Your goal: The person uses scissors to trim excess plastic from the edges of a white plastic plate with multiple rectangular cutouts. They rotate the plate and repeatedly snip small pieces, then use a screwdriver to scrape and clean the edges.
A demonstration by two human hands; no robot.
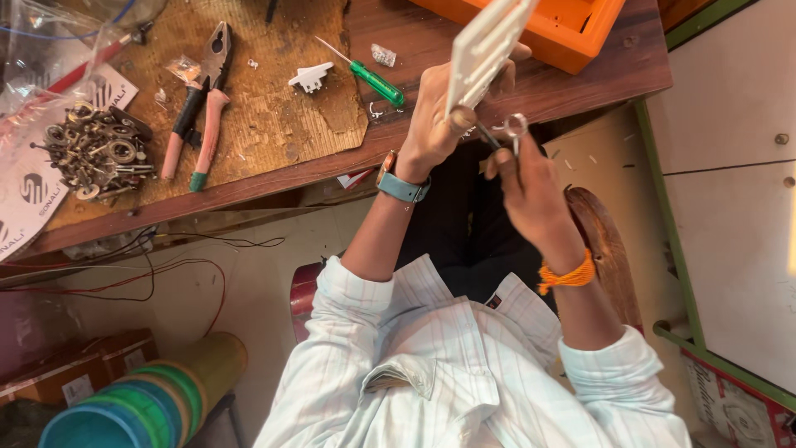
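My left hand (437,120) grips a white plastic plate (485,46), held upright on edge above the near side of the wooden bench (531,87). My right hand (531,187) holds a small metal tool with a ring end (510,129) against the plate's lower edge, close to my left thumb. A blue watch sits on my left wrist and an orange thread band on my right wrist. What the tool's tip touches is hidden by my fingers.
On the bench lie a green-handled screwdriver (373,80), pink-handled pliers (199,108), a small white plastic part (310,77) and a pile of metal washers and screws (98,149) on a plastic bag. An orange tray (572,33) stands behind. Coloured rolls (141,398) lie below left.
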